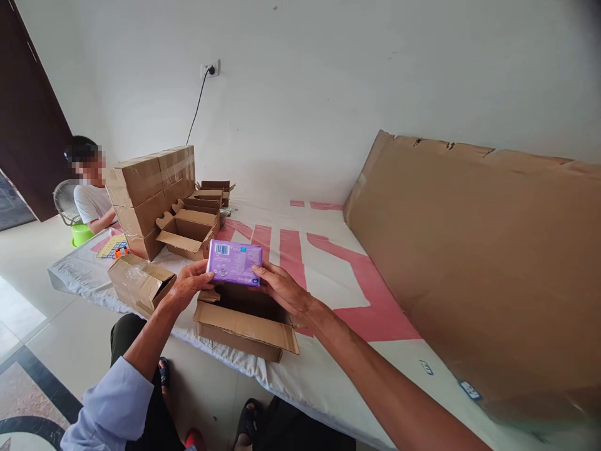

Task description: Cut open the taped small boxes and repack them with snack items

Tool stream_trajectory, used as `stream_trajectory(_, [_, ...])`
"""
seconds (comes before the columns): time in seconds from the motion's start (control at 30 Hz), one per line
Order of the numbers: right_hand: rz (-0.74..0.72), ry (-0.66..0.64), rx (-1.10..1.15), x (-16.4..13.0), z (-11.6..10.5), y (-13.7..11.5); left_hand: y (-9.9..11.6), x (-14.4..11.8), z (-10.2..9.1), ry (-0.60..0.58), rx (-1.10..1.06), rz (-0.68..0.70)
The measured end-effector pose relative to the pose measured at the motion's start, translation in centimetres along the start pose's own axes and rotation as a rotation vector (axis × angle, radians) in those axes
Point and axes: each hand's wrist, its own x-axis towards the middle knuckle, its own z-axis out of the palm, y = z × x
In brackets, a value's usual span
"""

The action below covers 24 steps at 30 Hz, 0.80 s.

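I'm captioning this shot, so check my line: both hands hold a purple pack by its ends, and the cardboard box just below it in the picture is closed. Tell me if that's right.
Not quite: the head view shows the cardboard box open, with a flap folded outward. The left hand and right hand do hold the purple pack by its ends.

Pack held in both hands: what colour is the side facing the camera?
The pack is mostly purple; it shows best in the head view.
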Motion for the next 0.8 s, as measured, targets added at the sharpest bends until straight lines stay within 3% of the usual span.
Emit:
stream_trajectory(0.33, [0.048, 0.009, -0.002, 1.6, -0.8, 1.4, -0.6, 0.4, -0.5, 0.014, -0.047, -0.023])
stream_trajectory(0.6, [0.059, -0.024, -0.015, 0.9, -0.6, 0.5, -0.7, 0.3, -0.4, -0.017, 0.000, -0.009])
stream_trajectory(0.73, [0.063, 0.011, -0.004, 0.1, -0.7, 0.2, -0.9, 0.1, -0.1, -0.047, 0.121, 0.044])
stream_trajectory(0.8, [0.029, 0.084, 0.003, -0.3, -1.4, -0.2, -0.7, -0.6, 0.5, 0.026, 0.321, 0.127])
